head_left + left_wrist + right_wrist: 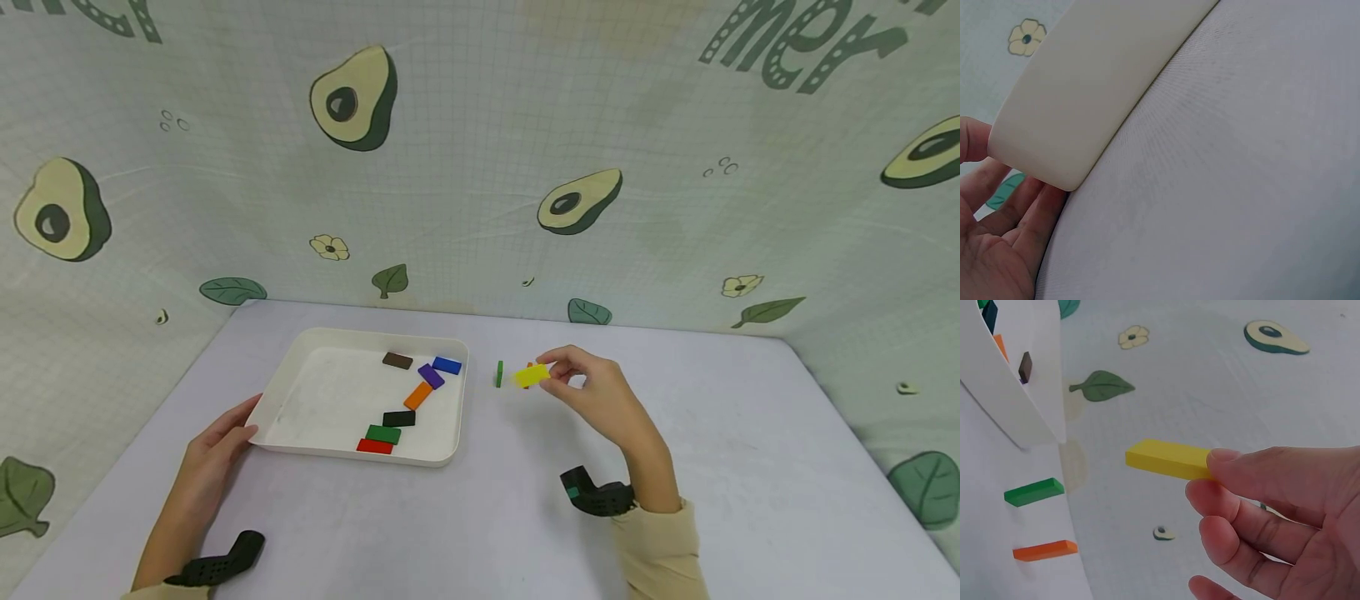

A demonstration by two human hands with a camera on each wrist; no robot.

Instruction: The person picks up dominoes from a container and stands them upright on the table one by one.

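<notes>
My right hand (600, 392) pinches one end of a yellow block (1166, 459) between thumb and fingertips, held in the air right of the tray. Below it on the table, a green block (1034, 492) and an orange block (1045, 550) stand apart, roughly parallel; in the head view the yellow one overlaps the orange one. My left hand (217, 450) holds the near left corner of a white tray (315, 392), thumb at the rim and other fingers against the outside (1035, 131). Inside the tray's right half lie several coloured blocks, among them a red block (374, 447) and a blue block (447, 365).
A brown block (397, 360), purple block (431, 376), second orange block (417, 396), black block (399, 418) and dark green block (383, 434) also lie in the tray. An avocado-print cloth (465, 167) hangs behind the white table (750, 467).
</notes>
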